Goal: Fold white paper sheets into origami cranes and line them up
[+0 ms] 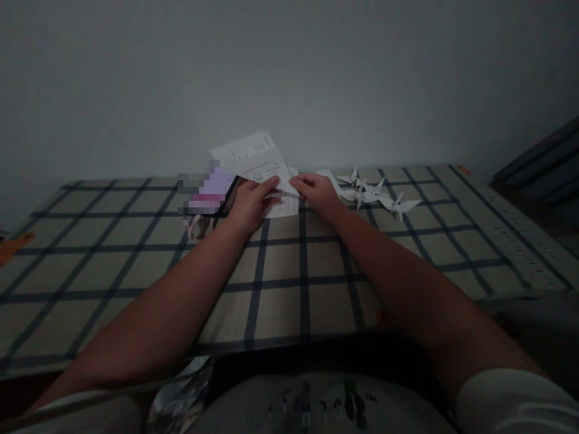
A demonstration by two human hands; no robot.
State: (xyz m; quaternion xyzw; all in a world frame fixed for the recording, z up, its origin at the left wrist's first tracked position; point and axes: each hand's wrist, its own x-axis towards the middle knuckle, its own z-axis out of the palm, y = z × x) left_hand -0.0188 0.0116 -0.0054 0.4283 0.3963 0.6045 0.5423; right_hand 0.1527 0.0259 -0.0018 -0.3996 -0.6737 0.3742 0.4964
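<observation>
A printed sheet of paper (253, 154) is held up over the table, tilted, with its far edge toward the wall. My left hand (253, 202) grips its near edge, thumb on top. The fingertips of my right hand (319, 191) pinch the sheet's right corner. Beneath them another printed paper (284, 208) lies flat on the cloth, partly covered by the held sheet and my hands. Just right of my right hand are several folded paper cranes (373, 190) and a white paper strip (330, 179), partly hidden.
A phone (212, 191) with a lit screen, partly blurred out, sits left of my left hand, a pale strap (199, 227) beside it. The checked tablecloth (280, 301) reaches back to the grey wall (289, 78). Orange clips (15, 247) show at the table's edge.
</observation>
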